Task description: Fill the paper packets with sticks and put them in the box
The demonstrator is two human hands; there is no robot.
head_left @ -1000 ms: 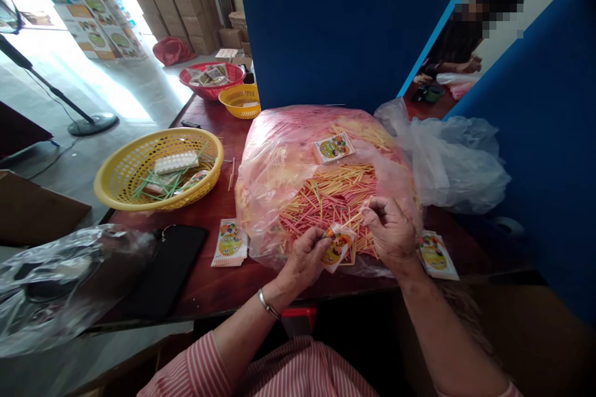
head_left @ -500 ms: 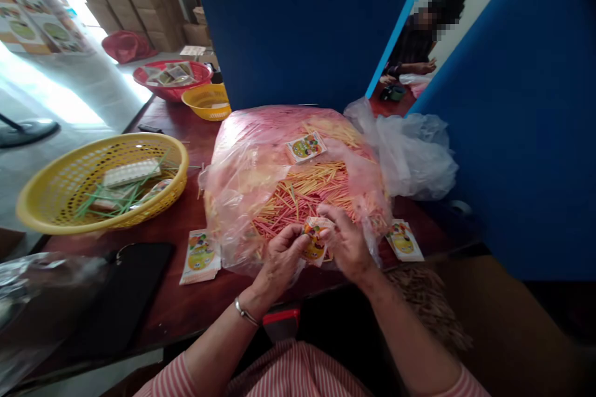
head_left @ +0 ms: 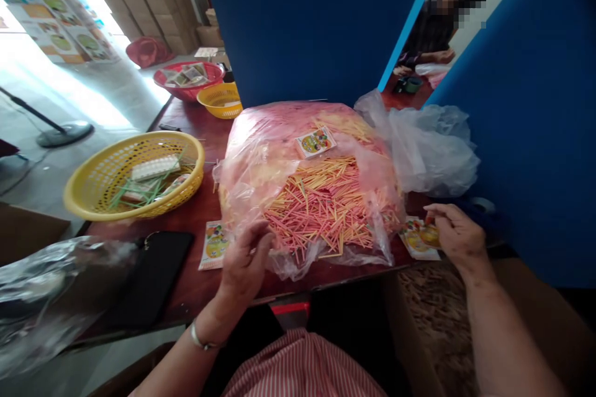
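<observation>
While the left hand is hovering loose-fingered and empty at lower center, the right hand is pinching a packet above the lower-right stack, seemingly placed within reach.

Pink and yellow are noted on the sticks. The card packs are printed multicoloured on white. The large basket is coloured yellow, the desk reddish brown. The partition is finished dark blue. The shirt is striped pinkish red and white.
</observation>
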